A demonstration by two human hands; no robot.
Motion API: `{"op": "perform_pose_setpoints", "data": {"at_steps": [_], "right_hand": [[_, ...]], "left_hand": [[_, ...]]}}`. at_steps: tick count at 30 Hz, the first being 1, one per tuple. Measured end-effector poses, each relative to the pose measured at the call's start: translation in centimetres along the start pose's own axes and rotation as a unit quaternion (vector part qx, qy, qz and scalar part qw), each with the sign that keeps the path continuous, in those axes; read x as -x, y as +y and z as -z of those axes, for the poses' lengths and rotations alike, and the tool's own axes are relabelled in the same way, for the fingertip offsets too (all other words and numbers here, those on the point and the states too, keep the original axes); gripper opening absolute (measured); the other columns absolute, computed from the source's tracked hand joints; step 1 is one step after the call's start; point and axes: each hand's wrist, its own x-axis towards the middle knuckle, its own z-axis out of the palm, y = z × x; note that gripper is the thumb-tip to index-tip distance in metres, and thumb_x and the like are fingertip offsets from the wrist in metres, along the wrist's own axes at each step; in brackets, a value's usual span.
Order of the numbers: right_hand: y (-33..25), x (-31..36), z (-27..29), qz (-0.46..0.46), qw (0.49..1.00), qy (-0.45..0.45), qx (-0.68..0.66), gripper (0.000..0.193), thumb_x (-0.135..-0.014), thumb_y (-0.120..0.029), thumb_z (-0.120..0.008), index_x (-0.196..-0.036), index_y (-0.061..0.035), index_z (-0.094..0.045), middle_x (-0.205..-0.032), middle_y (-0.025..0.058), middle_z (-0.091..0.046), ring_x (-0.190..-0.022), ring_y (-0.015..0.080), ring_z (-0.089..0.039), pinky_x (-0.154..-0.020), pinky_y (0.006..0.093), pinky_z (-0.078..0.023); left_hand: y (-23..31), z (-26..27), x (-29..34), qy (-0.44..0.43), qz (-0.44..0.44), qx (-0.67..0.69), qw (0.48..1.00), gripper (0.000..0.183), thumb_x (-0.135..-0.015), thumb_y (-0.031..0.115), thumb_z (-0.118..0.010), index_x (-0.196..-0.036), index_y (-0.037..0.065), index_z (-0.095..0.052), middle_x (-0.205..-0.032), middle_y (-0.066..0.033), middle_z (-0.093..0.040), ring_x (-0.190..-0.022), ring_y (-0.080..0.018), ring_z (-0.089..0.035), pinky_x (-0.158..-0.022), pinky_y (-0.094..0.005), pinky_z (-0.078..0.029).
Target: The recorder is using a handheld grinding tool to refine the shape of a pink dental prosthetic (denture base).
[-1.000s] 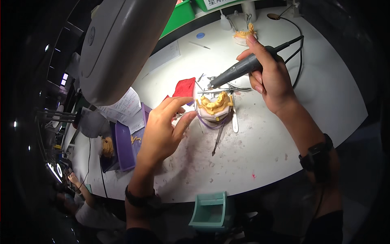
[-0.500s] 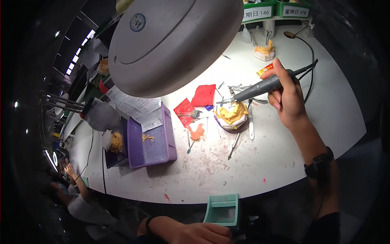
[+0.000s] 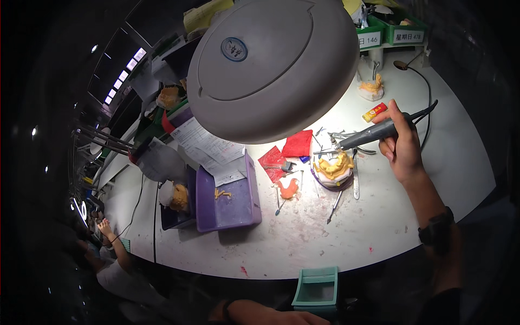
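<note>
My right hand [image 3: 402, 146] is closed around a dark grey corded dental handpiece [image 3: 371, 134], its tip pointing left. The tip is just above the back of a yellow and white dental model [image 3: 332, 167], which sits on a purple base; I cannot tell whether they touch. My left hand [image 3: 295, 318] lies low at the lower edge, partly cut off, and its fingers are hard to make out. Left of the model lie a pink horseshoe-shaped wax piece [image 3: 288, 188], red sheets [image 3: 297, 144] and several slim tools, including a metal-handled instrument [image 3: 335, 207].
A big grey lamp head [image 3: 271, 70] hangs over the table. At left stands a purple bin [image 3: 230, 206] with papers [image 3: 208, 146] across it. A second model [image 3: 371, 88] stands far right. A teal drawer [image 3: 316, 290] juts from the front edge. Another person's hand [image 3: 105, 227] shows far left.
My view has turned, so the whole scene sits farther right and lower. The handpiece keeps about the same place over the model. Less of my left hand shows.
</note>
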Motion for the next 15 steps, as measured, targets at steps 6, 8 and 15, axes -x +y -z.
{"op": "perform_pose_setpoints", "data": {"at_steps": [6, 8, 15], "right_hand": [[0.3, -0.2, 0.1, 0.007, 1.0, -0.002, 0.012, 0.052, -0.096, -0.051, -0.055, -0.084, -0.0012, -0.063, -0.049, -0.0051, -0.036, -0.036, 0.0027, -0.026, -0.035, 0.0196, -0.024], [0.2, -0.3, 0.3, 0.031, 0.999, -0.018, 0.02, 0.053, -0.096, -0.051, -0.054, -0.085, 0.0, -0.062, -0.049, -0.0047, -0.034, -0.037, 0.0035, -0.028, -0.036, 0.0195, -0.025], [0.4, 0.2, 0.5, 0.036, 0.998, -0.028, 0.039, 0.057, -0.098, -0.052, -0.05, -0.089, 0.0018, -0.064, -0.048, -0.0043, -0.033, -0.038, 0.0043, -0.029, -0.038, 0.0201, -0.024]], "left_hand": [[-0.1, 3.4, -1.3, 0.126, -0.011, -0.038, 0.991, 0.011, -0.092, 0.005, -0.061, -0.083, 0.0, -0.063, -0.075, -0.0174, -0.066, -0.062, -0.0295, -0.068, -0.049, -0.0351, -0.047], [-1.6, 2.0, -2.9, 0.174, -0.116, -0.05, 0.977, 0.007, -0.088, 0.003, -0.064, -0.081, 0.001, -0.063, -0.074, -0.0183, -0.067, -0.059, -0.0286, -0.068, -0.046, -0.0314, -0.047], [-2.0, -0.3, -5.0, 0.205, -0.158, -0.025, 0.966, 0.008, -0.078, 0.003, -0.073, -0.08, 0.003, -0.066, -0.068, -0.0185, -0.067, -0.05, -0.026, -0.065, -0.039, -0.0264, -0.045]]}}
